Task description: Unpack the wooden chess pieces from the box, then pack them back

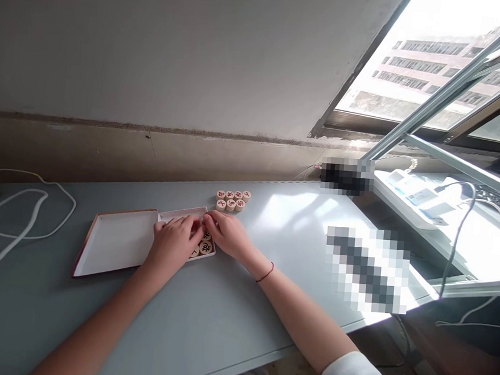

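Left fingers (183, 223), right fingers (214, 224) half-curled over discs (205, 248).

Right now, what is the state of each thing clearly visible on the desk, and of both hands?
White tray: uncovered, holding pieces
Tray pieces: visible characters black, facing up
Red-lettered pieces: seven, characters up, in two rows
Box lid: inside up
White cable: loosely looped
Left hand: fingers bent over tray
Right hand: at tray's right edge, grip unclear
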`<state>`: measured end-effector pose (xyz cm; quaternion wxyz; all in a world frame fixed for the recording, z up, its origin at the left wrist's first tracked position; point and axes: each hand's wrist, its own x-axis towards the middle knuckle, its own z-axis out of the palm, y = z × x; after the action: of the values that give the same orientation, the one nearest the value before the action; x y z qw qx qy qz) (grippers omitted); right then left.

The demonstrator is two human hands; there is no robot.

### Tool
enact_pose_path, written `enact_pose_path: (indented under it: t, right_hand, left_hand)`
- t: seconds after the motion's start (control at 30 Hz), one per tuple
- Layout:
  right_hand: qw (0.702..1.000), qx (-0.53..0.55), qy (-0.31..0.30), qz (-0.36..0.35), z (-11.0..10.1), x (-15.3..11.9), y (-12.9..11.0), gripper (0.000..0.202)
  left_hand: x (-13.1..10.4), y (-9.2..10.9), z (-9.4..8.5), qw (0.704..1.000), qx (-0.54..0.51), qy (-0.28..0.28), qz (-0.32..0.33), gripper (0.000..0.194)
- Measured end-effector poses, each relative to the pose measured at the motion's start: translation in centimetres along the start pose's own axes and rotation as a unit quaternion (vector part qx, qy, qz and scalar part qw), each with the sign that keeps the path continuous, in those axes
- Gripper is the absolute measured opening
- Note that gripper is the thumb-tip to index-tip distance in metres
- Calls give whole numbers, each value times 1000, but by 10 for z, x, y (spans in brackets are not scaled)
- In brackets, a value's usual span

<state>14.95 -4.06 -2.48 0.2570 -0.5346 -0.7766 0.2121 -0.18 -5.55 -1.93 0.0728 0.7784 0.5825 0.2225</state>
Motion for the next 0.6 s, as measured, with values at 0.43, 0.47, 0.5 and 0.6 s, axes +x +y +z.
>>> enact_pose_path:
  t: [0.43, 0.47, 0.5, 0.6]
  right_hand:
    - [996, 74, 22, -50, 6, -3, -3, 28]
    - [996, 66, 19, -57, 7, -3, -3, 28]
    - [996, 60, 20, -61, 8, -3, -2, 28]
    - [997, 54, 24, -58, 9, -3, 0, 23]
  left_hand:
    - [-4, -2, -2, 996, 64, 57, 10, 14]
    - [-3, -3, -2, 997, 63, 52, 6, 14]
    - [-3, -4, -2, 997, 59, 48, -1, 13]
    - [-2, -9, -4, 998, 51, 37, -29, 12]
